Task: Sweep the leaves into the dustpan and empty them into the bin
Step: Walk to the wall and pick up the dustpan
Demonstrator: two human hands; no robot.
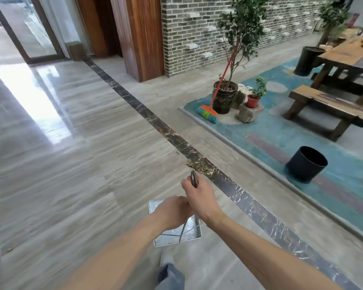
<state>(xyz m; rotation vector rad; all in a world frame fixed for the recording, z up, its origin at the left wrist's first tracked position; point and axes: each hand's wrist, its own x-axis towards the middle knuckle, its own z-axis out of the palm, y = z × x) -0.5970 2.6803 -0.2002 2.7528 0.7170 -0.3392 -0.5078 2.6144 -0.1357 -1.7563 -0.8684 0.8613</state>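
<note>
Grey marble floor (76,143), crossed diagonally by a dark veined strip (147,116). Blue painted floor area (281,130), right, bearing a wooden bench (331,109) and table (348,53). Potted tree (226,95) with an orange-handled broom (212,105) leaning against it. Black bin (306,164), upright on the blue area. Metal dustpan (189,235), held above the floor; its handle (194,178) gripped by the right hand (199,199), the left hand (174,210) curled round it lower down. Leaf pile (198,165) on the dark strip, just beyond the hands.
</note>
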